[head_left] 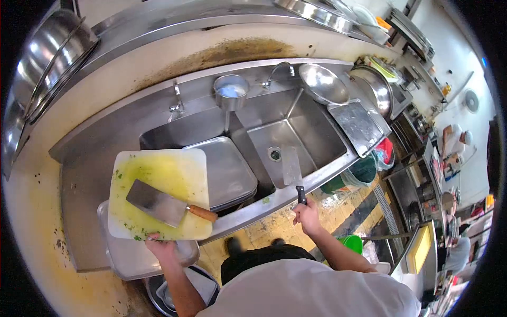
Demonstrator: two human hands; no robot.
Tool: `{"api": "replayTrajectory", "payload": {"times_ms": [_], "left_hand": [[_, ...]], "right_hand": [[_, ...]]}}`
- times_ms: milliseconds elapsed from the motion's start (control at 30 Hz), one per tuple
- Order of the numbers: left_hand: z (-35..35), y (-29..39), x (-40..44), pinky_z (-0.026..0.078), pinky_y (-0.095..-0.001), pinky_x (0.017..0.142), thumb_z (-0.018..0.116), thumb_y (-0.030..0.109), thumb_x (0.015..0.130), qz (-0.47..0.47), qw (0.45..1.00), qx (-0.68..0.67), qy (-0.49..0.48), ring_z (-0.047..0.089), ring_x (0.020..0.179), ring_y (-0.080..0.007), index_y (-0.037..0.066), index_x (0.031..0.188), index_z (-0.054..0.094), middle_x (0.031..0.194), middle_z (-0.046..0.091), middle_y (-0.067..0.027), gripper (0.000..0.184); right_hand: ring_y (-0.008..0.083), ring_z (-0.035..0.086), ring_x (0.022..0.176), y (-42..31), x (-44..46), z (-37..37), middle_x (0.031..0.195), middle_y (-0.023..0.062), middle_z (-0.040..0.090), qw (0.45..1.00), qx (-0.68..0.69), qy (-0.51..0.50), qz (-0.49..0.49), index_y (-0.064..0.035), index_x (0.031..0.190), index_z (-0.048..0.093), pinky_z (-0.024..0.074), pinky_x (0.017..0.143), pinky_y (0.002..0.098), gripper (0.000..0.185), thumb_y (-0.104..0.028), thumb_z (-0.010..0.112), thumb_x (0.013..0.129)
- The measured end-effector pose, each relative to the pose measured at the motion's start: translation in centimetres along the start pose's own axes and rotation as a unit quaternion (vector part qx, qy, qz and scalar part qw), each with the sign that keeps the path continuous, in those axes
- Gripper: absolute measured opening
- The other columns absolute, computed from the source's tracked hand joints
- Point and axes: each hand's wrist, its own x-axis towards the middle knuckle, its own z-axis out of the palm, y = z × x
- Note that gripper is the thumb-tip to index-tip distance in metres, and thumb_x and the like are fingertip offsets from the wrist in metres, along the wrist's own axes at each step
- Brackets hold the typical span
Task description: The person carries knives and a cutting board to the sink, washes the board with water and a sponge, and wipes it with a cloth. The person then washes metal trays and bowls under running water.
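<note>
My left hand (160,247) grips the near edge of a white cutting board (198,169), fingers partly hidden beneath it. Yellow-green stains and bits of chopped greens mark the board. Across it lies a cleaver (158,205) with a wooden handle pointing right. My right hand (306,215) is closed round the black handle of a second cleaver (291,168), whose broad rectangular blade points away over the right sink basin (317,124). Under and beside the board, a metal tray (224,158) rests over the left basin.
Behind the basins stand two taps (178,103) and a metal pot (231,94). A large steel bowl (323,83) leans at the back right. A lined bin (362,171) and a green bucket (351,243) stand on the floor. Other people (455,140) are at the far right.
</note>
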Motion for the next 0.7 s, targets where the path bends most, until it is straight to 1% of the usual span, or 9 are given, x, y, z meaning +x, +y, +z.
{"api": "replayTrajectory", "payload": {"times_ms": [100,133,167,200,267,400,467,567,700], "left_hand": [[6.1,-2.1,-5.4,0.053,-0.0514,0.097,0.054,0.007,0.052,-0.052,0.998,0.019,-0.001,0.062,0.099,-0.0357,0.003,0.114,0.058,0.102,0.06,-0.0127,0.062],[6.8,-3.3,-5.9,0.054,-0.0509,0.095,0.054,0.007,0.052,-0.053,0.998,0.022,-0.038,0.062,0.098,-0.0353,0.003,0.113,0.058,0.101,0.06,-0.0124,0.061],[7.0,-4.6,-6.2,0.054,-0.0503,0.093,0.054,0.007,0.052,-0.054,0.995,0.025,-0.074,0.062,0.096,-0.035,0.003,0.111,0.058,0.099,0.06,-0.0121,0.059],[7.6,-6.1,-6.5,0.055,-0.0498,0.092,0.055,0.007,0.052,-0.055,0.992,0.028,-0.109,0.062,0.094,-0.0346,0.004,0.11,0.059,0.097,0.06,-0.0117,0.058],[9.1,-9.2,-7.5,0.056,-0.0481,0.088,0.055,0.007,0.053,-0.069,0.989,0.038,-0.125,0.063,0.092,-0.0333,0.003,0.109,0.059,0.097,0.061,-0.0113,0.057],[11.7,-16.6,-9.3,0.056,-0.0456,0.084,0.055,0.007,0.054,-0.118,0.98,0.031,-0.158,0.063,0.088,-0.0309,0.003,0.109,0.059,0.094,0.061,-0.011,0.055],[14.9,-20.3,-11.7,0.056,-0.0454,0.084,0.054,0.007,0.054,-0.127,0.977,0.024,-0.168,0.064,0.09,-0.0309,0.002,0.109,0.059,0.096,0.063,-0.0115,0.055],[17.5,-26.2,-14.4,0.056,-0.0464,0.087,0.054,0.007,0.054,-0.141,0.974,0.037,-0.174,0.064,0.092,-0.0325,0.001,0.111,0.06,0.1,0.064,-0.0127,0.057],[22.5,-34.2,-18.7,0.055,-0.0484,0.091,0.054,0.009,0.056,-0.145,0.978,0.045,-0.141,0.064,0.098,-0.0342,0.0,0.116,0.059,0.105,0.065,-0.0136,0.061]], "right_hand": [[0.017,0.048,0.046,-0.9,2.2,-3.1,0.063,0.0049,0.049,0.999,0.022,0.035,-0.014,-0.0001,0.086,0.053,0.0464,0.038,0.0341,0.008,-0.002,0.057,0.079],[0.0171,0.05,0.048,-1.8,2.9,-3.7,0.066,0.0053,0.051,0.998,0.023,0.05,-0.024,0.0012,0.088,0.056,0.046,0.039,0.0334,0.008,-0.003,0.057,0.081],[0.0158,0.05,0.048,-2.9,4.0,-4.7,0.066,0.0037,0.051,0.995,-0.025,0.072,-0.061,0.0013,0.088,0.057,0.0444,0.039,0.0327,0.009,-0.005,0.06,0.084],[0.0148,0.047,0.047,-5.0,5.1,-5.4,0.064,0.0027,0.049,0.997,-0.009,0.062,-0.051,-0.001,0.085,0.055,0.0424,0.039,0.0329,0.008,-0.006,0.061,0.084],[0.0129,0.042,0.044,-8.6,7.6,-7.3,0.06,0.0007,0.045,0.999,0.02,0.041,-0.026,-0.0056,0.079,0.051,0.0385,0.039,0.0332,0.014,-0.007,0.063,0.085],[0.012,0.04,0.045,-11.5,18.7,-10.4,0.061,-0.0003,0.045,0.999,0.047,0.0,0.018,-0.0068,0.076,0.051,0.0351,0.042,0.0336,0.019,-0.009,0.066,0.087],[0.0122,0.039,0.045,-13.1,24.4,-11.0,0.061,-0.0001,0.044,0.998,0.014,-0.037,0.038,-0.0069,0.075,0.051,0.0354,0.042,0.0343,0.018,-0.007,0.067,0.085],[0.0127,0.039,0.045,-14.4,32.6,-12.1,0.063,0.0003,0.046,0.998,0.006,-0.065,0.015,-0.004,0.081,0.052,0.0346,0.042,0.0358,0.014,-0.006,0.066,0.084],[0.0138,0.038,0.044,-16.4,38.8,-14.0,0.06,0.0013,0.043,0.994,0.093,-0.063,0.014,-0.0027,0.079,0.051,0.0353,0.042,0.0359,0.012,-0.002,0.063,0.081]]}}
